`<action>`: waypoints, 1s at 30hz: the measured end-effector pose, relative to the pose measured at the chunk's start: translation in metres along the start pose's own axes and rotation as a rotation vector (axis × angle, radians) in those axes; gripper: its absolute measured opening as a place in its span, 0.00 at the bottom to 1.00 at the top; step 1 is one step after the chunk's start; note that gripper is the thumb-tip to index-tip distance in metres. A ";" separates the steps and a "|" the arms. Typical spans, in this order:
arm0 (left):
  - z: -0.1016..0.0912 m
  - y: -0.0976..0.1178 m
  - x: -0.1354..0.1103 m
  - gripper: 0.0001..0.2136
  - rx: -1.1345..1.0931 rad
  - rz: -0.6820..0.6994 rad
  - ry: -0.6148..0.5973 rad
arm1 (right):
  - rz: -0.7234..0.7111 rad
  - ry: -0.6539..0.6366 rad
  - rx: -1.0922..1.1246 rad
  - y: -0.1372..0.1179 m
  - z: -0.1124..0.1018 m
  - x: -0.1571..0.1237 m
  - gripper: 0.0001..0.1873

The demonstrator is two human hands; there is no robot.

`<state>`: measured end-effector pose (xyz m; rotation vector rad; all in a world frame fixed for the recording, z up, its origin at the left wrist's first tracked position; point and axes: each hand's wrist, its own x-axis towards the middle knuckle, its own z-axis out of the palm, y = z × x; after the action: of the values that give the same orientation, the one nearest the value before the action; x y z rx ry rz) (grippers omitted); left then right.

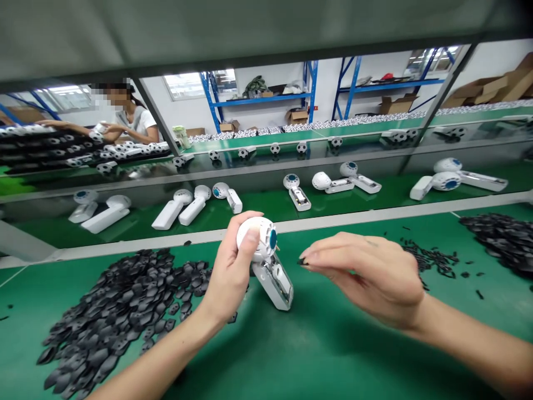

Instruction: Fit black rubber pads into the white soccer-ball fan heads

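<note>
White fan [258, 239] tilts in the left hand [229, 272] as the right hand [362, 278] fingers [320, 256] pinch a tiny black part [302, 261] that a slack grip could lose among loose black pieces [120, 311].

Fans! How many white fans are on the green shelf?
10 fans: two far left, three left of middle, three right of middle, two far right; more may be hidden.

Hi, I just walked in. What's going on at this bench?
At a green workbench, a person holds a white handheld fan, its handle casing open, in their left hand. Their right hand pinches a small black piece close to it. Heaps of black pieces lie on the bench. More white fans sit on the tier ahead, and a co-worker handles something white farther off.
</note>
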<state>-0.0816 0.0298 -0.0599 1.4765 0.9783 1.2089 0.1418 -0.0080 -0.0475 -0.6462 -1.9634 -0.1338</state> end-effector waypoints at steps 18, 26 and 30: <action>0.014 0.020 -0.019 0.24 0.109 0.082 -0.042 | 0.690 0.078 0.545 -0.026 0.028 0.005 0.11; 0.018 0.013 -0.017 0.24 0.067 0.219 -0.052 | 0.784 -0.029 0.571 -0.033 0.017 0.008 0.09; 0.015 0.006 -0.015 0.19 0.076 0.376 -0.041 | 0.793 -0.176 0.692 -0.028 0.006 0.013 0.08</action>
<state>-0.0697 0.0117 -0.0579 1.7941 0.7445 1.4109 0.1190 -0.0244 -0.0336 -0.9171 -1.6143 1.0643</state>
